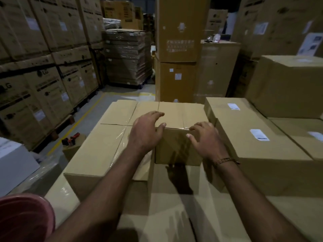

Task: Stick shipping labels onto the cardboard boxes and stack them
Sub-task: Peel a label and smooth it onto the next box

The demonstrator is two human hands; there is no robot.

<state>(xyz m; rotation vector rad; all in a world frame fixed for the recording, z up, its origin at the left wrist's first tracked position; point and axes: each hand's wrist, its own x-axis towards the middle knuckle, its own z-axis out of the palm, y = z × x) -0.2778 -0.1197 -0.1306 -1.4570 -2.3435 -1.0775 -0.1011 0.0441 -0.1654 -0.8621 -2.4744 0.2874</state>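
The small cardboard box (178,145) sits between both hands, its long axis running away from the person. Left hand (146,131) and right hand (205,137) lie spread-fingered on its near top corners, equally near, neither grip curled around it.

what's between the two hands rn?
Head view: only the small cardboard box, its near face; left hand and right hand sit at its sides.

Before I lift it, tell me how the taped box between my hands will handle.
The small taped box looks stiff: its edges are straight and its seam is sealed. The glossy tape down its front may be slick under fingers. Its squat shape should resist tipping. The left hand and right hand span it easily, so probably manageable; weight unknown.
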